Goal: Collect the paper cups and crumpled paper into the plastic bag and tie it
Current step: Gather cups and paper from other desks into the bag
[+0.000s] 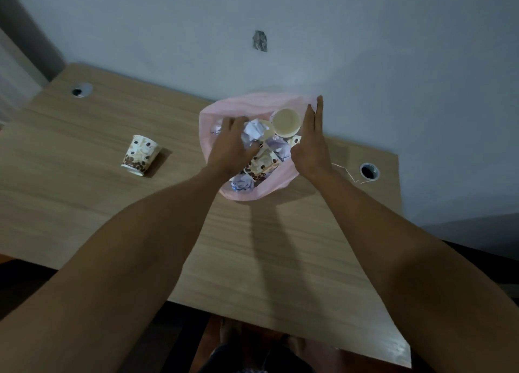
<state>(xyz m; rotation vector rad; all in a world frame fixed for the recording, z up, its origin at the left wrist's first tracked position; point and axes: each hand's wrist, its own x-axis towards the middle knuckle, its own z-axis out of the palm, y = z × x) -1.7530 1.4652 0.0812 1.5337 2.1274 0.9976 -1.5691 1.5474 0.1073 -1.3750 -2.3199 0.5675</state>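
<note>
A pink plastic bag (278, 186) stands open on the wooden table (266, 260), near its far edge. Inside it lie crumpled white paper (254, 132), a second paper ball (242, 182) and patterned paper cups, one of them (286, 121) showing its open mouth. My left hand (229, 146) reaches into the bag with its fingers curled on the crumpled paper. My right hand (311, 145) is flat with straight fingers against the bag's right side, next to the cup. One more paper cup (140, 155), printed with coffee beans, lies tipped on the table to the left.
Two round cable holes are set in the table, one at the far left (81, 90) and one at the right (369, 171). A thin string (348, 173) lies beside the right hole. A grey wall stands behind the table.
</note>
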